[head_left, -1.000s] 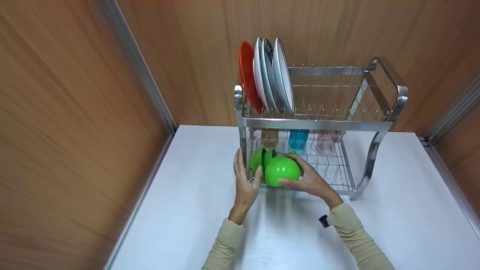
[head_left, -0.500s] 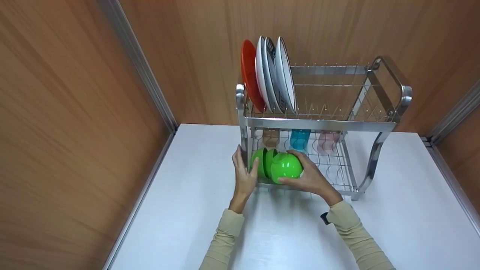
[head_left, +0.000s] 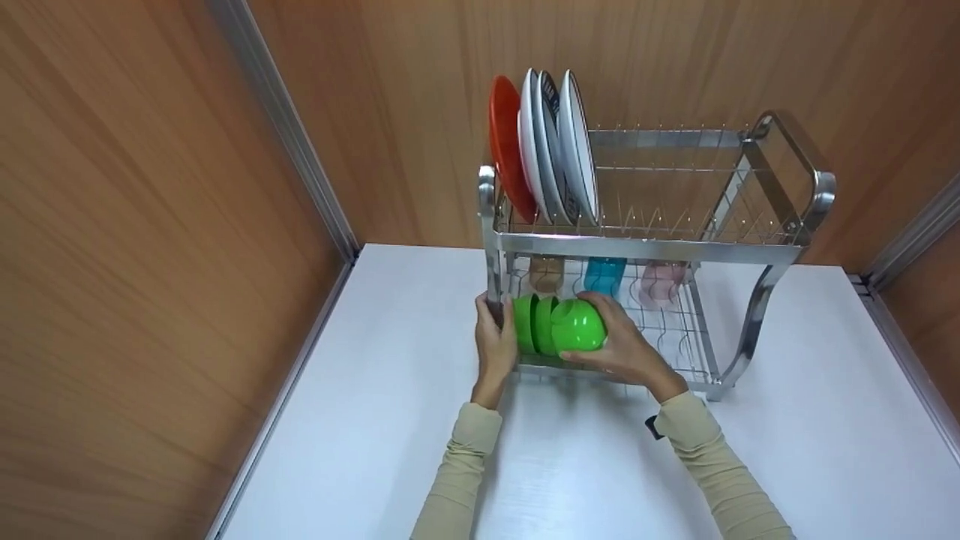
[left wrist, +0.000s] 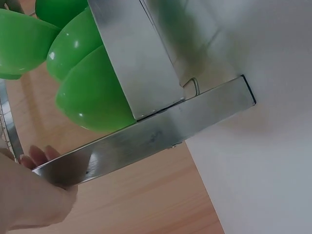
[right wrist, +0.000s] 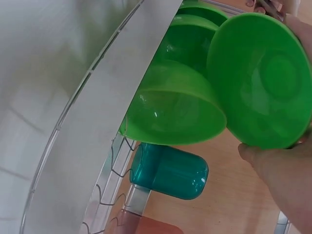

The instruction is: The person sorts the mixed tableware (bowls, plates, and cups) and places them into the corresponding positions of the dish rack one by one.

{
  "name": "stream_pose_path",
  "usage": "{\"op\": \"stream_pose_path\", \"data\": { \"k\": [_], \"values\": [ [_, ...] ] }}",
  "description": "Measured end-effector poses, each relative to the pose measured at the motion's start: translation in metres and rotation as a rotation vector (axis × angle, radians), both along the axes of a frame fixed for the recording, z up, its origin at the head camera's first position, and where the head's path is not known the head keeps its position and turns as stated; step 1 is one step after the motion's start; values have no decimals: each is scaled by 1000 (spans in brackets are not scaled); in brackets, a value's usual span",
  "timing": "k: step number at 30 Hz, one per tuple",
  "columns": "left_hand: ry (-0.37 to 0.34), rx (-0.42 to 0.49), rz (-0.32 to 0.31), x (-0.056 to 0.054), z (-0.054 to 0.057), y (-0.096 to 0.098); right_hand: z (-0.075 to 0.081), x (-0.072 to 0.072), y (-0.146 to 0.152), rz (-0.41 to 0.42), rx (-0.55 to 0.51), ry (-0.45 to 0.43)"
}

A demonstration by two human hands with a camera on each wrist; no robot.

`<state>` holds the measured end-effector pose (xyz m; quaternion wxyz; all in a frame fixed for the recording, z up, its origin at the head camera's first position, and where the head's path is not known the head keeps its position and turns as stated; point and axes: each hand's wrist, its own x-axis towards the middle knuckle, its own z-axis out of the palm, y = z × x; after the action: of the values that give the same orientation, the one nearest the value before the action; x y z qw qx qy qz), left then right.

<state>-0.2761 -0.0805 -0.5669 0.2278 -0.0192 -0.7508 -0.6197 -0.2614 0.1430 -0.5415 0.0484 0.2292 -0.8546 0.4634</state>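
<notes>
A steel two-tier dish rack (head_left: 645, 249) stands on the white table. My left hand (head_left: 495, 345) grips its left front upright; the left wrist view shows the fingers curled round that metal bar (left wrist: 146, 146). My right hand (head_left: 622, 349) holds a green bowl (head_left: 577, 326) by its edge, thumb on the near side, at the front of the lower tier. In the right wrist view this held bowl (right wrist: 265, 78) has its hollow facing the camera. Left of it, more green bowls (head_left: 525, 324) stand on edge in the lower tier, close against it.
An orange-red plate (head_left: 508, 150) and several white plates (head_left: 576, 146) stand upright at the upper tier's left. Under them, a brown glass (head_left: 547, 274), a blue glass (head_left: 604, 276) and a pink glass (head_left: 663, 281) sit along the lower tier's back. Wooden panels (head_left: 412, 135) enclose the table.
My left hand has gone from straight fingers beside the upright to gripping it. My right hand has moved the bowl slightly back into the lower tier, beside the other green bowls.
</notes>
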Motion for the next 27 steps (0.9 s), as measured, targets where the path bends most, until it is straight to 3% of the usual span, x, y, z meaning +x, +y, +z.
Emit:
{"op": "stream_pose_path", "data": {
  "k": [4,15,21,27],
  "values": [
    [1,-36,56,-4,-3,0,0,-3,0,22,27,14],
    [-18,-67,143,-16,-6,-1,-4,-15,3,90,95,179],
    [-27,-29,149,-18,-7,-1,-7,-20,3,117,98,235],
    [-9,-9,144,-19,-8,0,-8,-22,4,113,139,216]
  ]
}}
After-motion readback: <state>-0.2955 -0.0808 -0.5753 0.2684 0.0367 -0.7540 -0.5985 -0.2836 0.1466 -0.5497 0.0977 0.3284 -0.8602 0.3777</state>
